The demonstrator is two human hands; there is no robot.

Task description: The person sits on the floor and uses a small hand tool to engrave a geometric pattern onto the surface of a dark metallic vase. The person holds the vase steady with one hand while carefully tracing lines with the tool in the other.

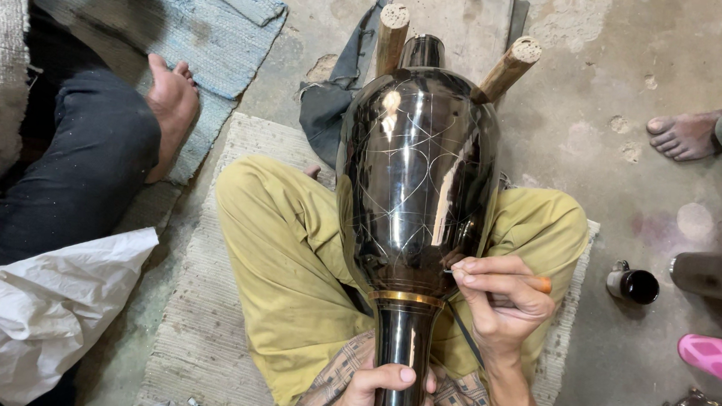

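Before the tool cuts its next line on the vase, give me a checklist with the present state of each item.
1. Left hand grips the neck of the dark metal vase: ok.
2. Right hand holds the engraving tool pen-style, fingertips against the vase's lower body: ok.
3. Far end of the vase rests between the two wooden pegs: ok, it sits between them.
4. Tool tip in contact with the metal: cannot tell, fingers hide it.
5. Vase lies over the crossed legs in olive trousers: ok.
6. Small dark jar on the floor stands apart from the right elbow: ok.
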